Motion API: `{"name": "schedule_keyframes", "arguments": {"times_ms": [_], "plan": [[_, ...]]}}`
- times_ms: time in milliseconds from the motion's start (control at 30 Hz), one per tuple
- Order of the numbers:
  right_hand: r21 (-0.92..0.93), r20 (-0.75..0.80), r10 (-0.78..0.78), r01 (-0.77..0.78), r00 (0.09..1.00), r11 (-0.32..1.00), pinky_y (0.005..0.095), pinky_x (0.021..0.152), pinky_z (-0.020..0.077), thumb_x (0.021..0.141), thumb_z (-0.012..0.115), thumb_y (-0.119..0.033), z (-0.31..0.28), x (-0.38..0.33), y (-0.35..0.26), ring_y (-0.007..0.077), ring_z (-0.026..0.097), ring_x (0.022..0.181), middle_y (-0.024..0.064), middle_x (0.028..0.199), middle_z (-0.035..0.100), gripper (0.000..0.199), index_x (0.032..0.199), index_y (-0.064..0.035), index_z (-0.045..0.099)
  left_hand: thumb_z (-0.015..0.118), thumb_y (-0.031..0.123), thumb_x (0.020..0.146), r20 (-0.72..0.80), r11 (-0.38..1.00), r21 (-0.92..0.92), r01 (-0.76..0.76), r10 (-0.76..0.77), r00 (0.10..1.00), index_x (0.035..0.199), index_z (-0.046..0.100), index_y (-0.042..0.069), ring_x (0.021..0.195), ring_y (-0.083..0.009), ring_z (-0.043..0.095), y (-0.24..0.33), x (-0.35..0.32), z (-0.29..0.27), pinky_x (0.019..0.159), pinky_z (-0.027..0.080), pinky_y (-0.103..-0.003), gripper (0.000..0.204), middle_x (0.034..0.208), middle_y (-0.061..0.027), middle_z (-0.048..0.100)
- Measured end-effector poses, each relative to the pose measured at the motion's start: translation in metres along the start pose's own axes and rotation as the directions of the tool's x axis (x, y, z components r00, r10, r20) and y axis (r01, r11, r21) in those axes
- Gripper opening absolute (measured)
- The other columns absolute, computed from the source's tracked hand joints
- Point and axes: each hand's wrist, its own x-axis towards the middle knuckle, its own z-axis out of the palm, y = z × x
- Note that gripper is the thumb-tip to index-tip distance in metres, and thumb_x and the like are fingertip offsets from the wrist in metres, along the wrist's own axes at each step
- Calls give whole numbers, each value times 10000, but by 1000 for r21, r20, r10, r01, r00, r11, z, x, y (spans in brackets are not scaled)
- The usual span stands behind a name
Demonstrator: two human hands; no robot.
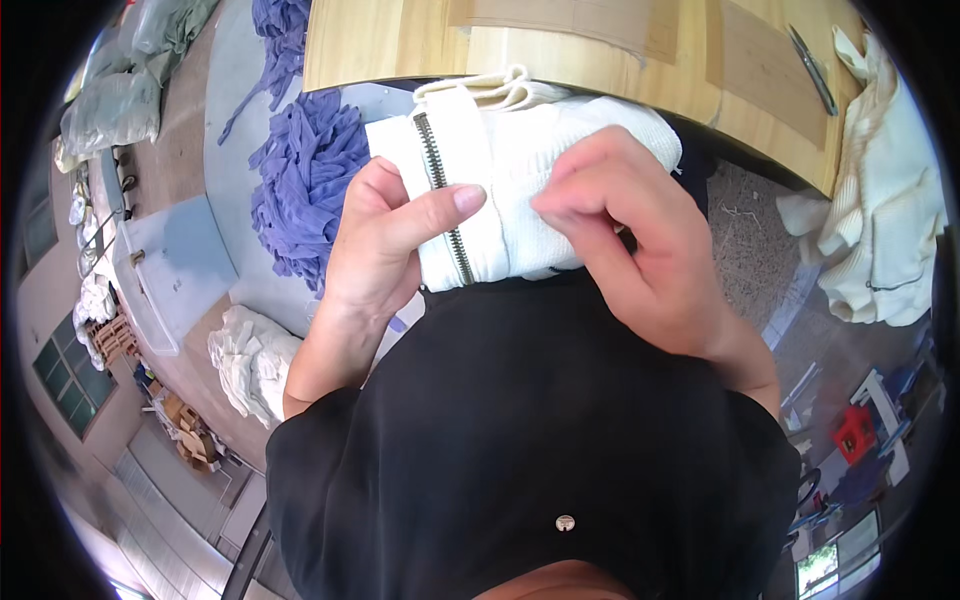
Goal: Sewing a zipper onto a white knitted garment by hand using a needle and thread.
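A bundled white knit garment (530,150) lies in front of me at the table's near edge, with a dark-toothed metal zipper (440,165) running down its left part. My left hand (385,230) grips the garment's left side, thumb on top beside the zipper and the other fingers partly hidden beneath. Over the knit to the right, my right hand (640,225) is closed in a pinch, thumb and forefinger together. Whatever those fingertips hold, if anything, is too small to make out. A cream cord or strap (490,88) loops at the garment's far edge.
The wooden table (345,45) bears brown cardboard patches and a slender dark metal tool (812,70). Purple cloth (300,190) is heaped at the left. More white garments (880,230) hang at the right; a white bundle (250,355) sits low at the left.
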Motion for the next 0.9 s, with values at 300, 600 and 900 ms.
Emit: {"name": "schedule_keyframes", "arguments": {"times_ms": [300,600,900], "plan": [[-188,-51,-22,12,998,982,222,466,314,734,606,91,9,6,-1,107,424,540,31,660,458,135,826,-6,592,618,-23,741,27,985,-172,26,-22,999,1102,526,-36,901,-174,604,-3,3,-2,818,480,-300,373,1007,-121,618],[167,-42,258,-248,965,954,166,561,318,838,484,46,-2,2,-3,39,372,603,3,774,478,199,1024,-23,483,626,10,763,22,977,-212,8,-3,1000,1118,521,-25,912,-175,599,-5,3,-4,822,480,-302,371,1029,-117,609],[-76,75,272,-267,959,961,207,453,260,759,596,22,6,11,4,37,312,491,-48,539,338,152,891,-31,542,608,13,767,8,972,-236,9,-7,1000,1096,518,-27,889,-176,603,-8,3,-4,813,486,-313,344,1008,-110,609]]}}
